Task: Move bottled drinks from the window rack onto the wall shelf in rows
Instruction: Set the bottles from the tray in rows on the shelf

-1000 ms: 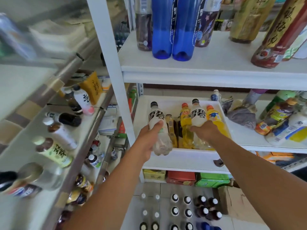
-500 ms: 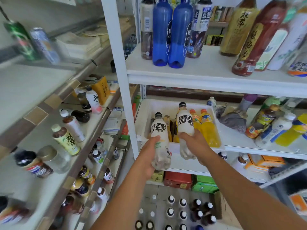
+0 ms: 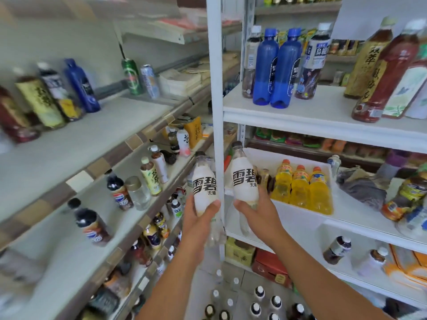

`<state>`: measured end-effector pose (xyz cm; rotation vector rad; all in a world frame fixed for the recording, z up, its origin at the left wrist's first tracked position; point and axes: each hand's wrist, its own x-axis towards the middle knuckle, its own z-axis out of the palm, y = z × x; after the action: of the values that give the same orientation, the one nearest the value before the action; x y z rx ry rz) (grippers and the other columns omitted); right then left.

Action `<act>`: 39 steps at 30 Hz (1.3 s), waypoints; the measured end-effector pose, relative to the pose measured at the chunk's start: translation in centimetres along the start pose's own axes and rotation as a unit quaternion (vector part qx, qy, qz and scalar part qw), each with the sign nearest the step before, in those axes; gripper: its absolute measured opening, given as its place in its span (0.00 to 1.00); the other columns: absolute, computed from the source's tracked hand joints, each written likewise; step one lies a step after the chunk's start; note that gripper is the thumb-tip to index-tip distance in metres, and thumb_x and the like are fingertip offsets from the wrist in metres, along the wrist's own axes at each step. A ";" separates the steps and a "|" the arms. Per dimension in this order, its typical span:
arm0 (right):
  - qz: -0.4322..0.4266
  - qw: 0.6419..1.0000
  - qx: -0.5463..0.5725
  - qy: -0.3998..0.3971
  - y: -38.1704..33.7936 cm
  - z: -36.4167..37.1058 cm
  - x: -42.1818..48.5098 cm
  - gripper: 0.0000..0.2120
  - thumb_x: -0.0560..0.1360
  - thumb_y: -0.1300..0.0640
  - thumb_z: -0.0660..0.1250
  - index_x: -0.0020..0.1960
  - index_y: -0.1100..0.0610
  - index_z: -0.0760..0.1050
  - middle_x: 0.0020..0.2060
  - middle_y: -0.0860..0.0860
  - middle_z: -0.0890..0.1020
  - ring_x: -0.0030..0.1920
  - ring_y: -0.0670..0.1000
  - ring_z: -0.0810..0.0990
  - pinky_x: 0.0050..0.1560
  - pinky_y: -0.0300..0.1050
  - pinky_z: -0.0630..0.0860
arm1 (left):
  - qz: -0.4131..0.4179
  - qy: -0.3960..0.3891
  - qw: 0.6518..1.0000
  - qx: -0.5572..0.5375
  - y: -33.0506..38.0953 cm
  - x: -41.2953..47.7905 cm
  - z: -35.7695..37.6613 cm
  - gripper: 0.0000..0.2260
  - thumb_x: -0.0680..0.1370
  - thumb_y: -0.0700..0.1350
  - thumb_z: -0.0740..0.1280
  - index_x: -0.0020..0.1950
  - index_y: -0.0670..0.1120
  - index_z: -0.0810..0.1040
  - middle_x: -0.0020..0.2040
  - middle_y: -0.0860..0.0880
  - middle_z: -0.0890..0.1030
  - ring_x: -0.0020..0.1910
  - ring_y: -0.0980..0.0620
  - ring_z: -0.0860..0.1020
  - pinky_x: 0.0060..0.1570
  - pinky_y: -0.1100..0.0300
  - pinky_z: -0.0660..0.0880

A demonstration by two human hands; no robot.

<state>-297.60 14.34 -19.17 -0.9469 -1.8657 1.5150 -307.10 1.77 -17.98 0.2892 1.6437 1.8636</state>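
place: small shop | evidence: shelves [image 3: 323, 116] stocked with bottled drinks [image 3: 265, 65], cans [image 3: 131, 77], boxed goods [image 3: 270, 266]

Wall shelf [image 3: 97, 144] left, window rack [image 3: 323, 116] right, seemingly adjoining.

A grey cloth [image 3: 362, 188] lies crumpled on the right rack's middle board, and red and green cartons [image 3: 270, 266] sit low beneath it.

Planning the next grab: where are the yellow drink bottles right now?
Three yellow drink bottles stand in the white tray on the right-hand rack's middle shelf, just right of the white-labelled bottle in the right hand.
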 end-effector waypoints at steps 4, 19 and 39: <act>-0.037 0.998 0.034 -0.035 -2.8 3.5 -0.4 0.28 0.74 0.57 0.75 0.70 0.49 0.67 0.55 0.43 0.78 0.51 0.39 0.78 0.40 0.31 0.73 | 0.068 0.063 0.996 -0.011 3.0 -1.8 -3.3 0.25 0.74 0.44 0.75 0.65 0.61 0.70 0.57 0.55 0.82 0.53 0.53 0.83 0.54 0.47 0.80; -0.149 0.934 0.143 -0.291 -16.4 22.6 -5.6 0.29 0.68 0.67 0.76 0.63 0.47 0.71 0.45 0.45 0.84 0.43 0.45 0.84 0.37 0.35 0.78 | 0.220 0.240 0.945 -0.004 14.0 -9.0 -20.3 0.21 0.71 0.34 0.74 0.61 0.49 0.75 0.51 0.45 0.84 0.49 0.46 0.84 0.44 0.54 0.81; -0.201 0.831 0.213 -0.473 -24.2 45.3 -13.3 0.26 0.70 0.69 0.76 0.61 0.50 0.73 0.45 0.46 0.85 0.41 0.42 0.83 0.37 0.34 0.77 | 0.310 0.551 0.766 0.115 19.7 -13.0 -44.5 0.32 0.72 0.43 0.74 0.70 0.61 0.65 0.62 0.58 0.78 0.62 0.53 0.77 0.66 0.44 0.72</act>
<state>-329.26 -25.74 -4.98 0.5144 -1.9570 2.1648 -327.36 -42.45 -4.99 -0.3090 2.8357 2.5470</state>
